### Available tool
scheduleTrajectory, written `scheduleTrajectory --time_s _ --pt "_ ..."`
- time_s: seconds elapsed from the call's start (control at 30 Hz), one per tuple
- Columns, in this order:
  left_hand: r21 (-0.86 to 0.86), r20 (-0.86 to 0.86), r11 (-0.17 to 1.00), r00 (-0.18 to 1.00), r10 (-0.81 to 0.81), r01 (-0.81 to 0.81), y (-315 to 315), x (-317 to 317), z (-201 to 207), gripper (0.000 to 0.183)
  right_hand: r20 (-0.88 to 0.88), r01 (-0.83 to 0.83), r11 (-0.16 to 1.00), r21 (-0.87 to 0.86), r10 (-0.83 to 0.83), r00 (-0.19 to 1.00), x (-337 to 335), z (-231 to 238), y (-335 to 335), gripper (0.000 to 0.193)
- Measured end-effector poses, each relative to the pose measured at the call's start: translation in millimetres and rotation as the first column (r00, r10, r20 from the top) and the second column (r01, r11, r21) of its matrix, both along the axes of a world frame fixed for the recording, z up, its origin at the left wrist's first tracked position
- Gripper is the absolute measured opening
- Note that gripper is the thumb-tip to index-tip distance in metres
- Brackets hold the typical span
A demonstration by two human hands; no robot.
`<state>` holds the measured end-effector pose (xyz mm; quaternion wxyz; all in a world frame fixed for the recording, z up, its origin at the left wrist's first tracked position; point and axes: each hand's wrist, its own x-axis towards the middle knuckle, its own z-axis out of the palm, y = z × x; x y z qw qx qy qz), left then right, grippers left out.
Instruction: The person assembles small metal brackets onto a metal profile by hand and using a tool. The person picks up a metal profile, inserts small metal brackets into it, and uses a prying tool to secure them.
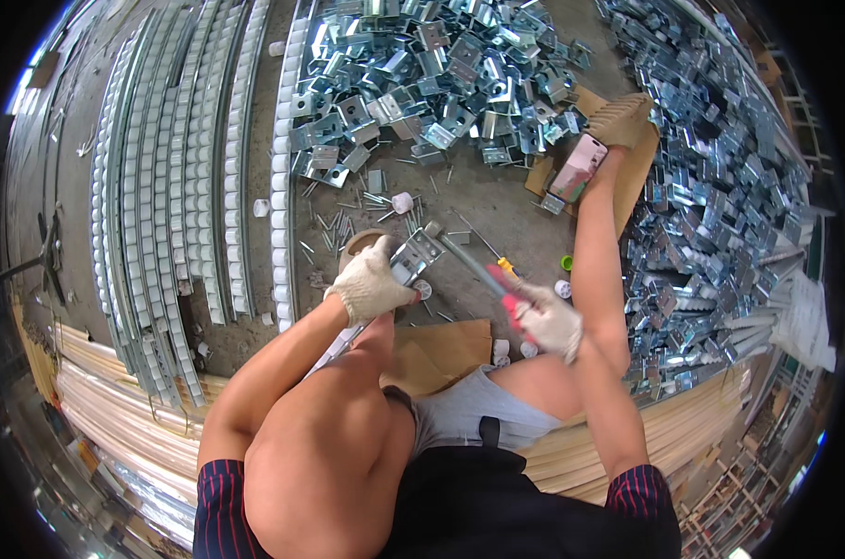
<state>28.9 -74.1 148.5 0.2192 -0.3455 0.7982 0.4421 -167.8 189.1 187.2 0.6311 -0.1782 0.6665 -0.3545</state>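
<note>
Knees raised over cardboard; bracket work under way.
Left hand [371, 279] is clamped on the metal bracket [417, 253]; right hand [547, 320] is wrapped around the hammer [469, 259] beside it. Square strikes are advised.

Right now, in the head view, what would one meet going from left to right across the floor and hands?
Roller rails → left hand on a metal bracket → hammer in the right hand → phone → heap of brackets.

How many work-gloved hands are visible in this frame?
2: the left white-gloved hand presses a zinc-plated metal bracket; the right white-gloved hand grips a red-handled hammer.
</note>
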Motion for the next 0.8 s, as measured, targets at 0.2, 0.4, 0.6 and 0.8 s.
scheduleTrajectory --time_s 0.2,0.4,0.6,0.8 --pt "0.058 0.008 0.998 1.0 -0.018 0.018 -4 -9 -7 0.092 -0.198 0.258 0.961 -0.096 -0.272 0.942 -8 -53 47 0.056" --pt "0.032 0.051 0.999 0.999 -0.018 0.016 2 -9 -8 0.085 -0.093 0.001 0.998 0.065 0.005 0.996 -14 15 0 0.061" --pt "0.022 0.08 0.998 0.995 -0.06 0.058 -1 -27 2 0.081 -0.108 -0.066 0.998 0.003 0.066 0.992 0 5 5 0.061" --pt "-0.091 0.037 0.995 0.998 -0.044 0.047 2 -30 -5 0.082 -0.044 0.085 0.989 0.119 -0.081 0.996 -11 2 14 0.061"
